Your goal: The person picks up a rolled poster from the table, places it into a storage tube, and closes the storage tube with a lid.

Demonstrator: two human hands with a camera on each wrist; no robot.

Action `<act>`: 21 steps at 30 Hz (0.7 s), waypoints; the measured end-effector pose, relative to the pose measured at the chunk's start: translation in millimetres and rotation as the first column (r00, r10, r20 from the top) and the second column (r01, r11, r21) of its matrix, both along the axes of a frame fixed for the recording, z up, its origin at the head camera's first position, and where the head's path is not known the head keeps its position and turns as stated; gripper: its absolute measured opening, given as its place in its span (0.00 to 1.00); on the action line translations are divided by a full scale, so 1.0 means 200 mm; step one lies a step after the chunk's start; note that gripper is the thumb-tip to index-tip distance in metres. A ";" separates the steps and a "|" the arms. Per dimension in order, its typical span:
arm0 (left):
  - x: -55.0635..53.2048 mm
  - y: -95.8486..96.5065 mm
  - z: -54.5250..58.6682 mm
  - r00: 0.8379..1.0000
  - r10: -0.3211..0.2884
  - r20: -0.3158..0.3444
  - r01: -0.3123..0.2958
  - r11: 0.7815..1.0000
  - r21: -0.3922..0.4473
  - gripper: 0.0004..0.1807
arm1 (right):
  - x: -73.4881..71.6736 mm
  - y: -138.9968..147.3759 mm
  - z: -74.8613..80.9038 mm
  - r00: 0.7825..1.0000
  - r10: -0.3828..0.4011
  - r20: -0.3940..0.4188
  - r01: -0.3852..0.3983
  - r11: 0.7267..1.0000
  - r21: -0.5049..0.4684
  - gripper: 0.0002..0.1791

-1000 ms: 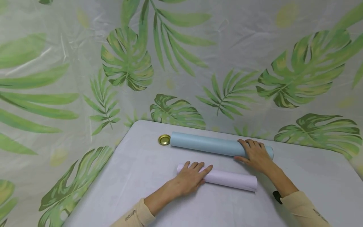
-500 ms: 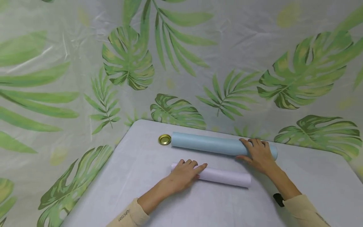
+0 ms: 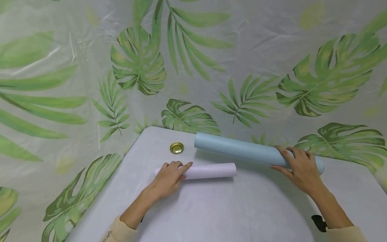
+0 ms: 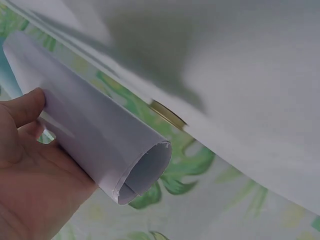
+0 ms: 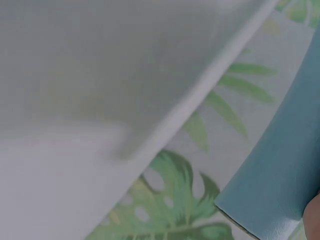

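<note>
My left hand [image 3: 168, 178] grips a pale lavender paper roll [image 3: 213, 170] near its left end, held over the table. Seen from the left wrist, that paper roll [image 4: 90, 110] is a hollow tube with a slightly ragged rim, and the thumb lies along its side. A longer, thicker light blue roll [image 3: 235, 149] is in my right hand [image 3: 302, 169], gripped near its right end. It slopes, its left end higher, with a shadow below. The right wrist view catches only part of the blue roll [image 5: 280, 165] and a bit of finger at the edge.
A small round gold lid [image 3: 176, 148] lies at the back left of the white table [image 3: 211, 211]. Behind the table's rear edge hangs a leaf-patterned sheet [image 3: 193, 67]. Dark bands show at the cuffs of both sleeves.
The left hand has carried the lavender roll leftward and turned it. The right hand has lifted the blue roll and moved right, away from the gold lid.
</note>
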State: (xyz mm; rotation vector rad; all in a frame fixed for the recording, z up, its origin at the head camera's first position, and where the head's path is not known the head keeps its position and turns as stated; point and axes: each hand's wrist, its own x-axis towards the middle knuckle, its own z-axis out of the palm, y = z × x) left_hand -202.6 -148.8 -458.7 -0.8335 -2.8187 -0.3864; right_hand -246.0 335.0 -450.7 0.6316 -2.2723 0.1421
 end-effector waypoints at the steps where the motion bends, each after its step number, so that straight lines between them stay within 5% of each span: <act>1: 0.00 -0.03 0.00 1.000 0.016 -0.002 -0.016 1.000 0.010 0.26 | 0.01 0.02 0.01 1.000 -0.008 -0.013 0.008 1.000 0.005 0.50; 14: -0.04 -0.39 0.02 0.980 0.199 0.002 -0.199 0.977 0.079 0.25 | 0.19 0.20 0.06 0.994 -0.063 -0.091 0.064 0.998 0.013 0.49; 21: -0.08 -0.48 0.05 0.981 0.196 -0.005 -0.195 0.976 0.096 0.25 | 0.26 0.25 0.02 0.995 -0.060 -0.076 0.062 0.998 0.033 0.49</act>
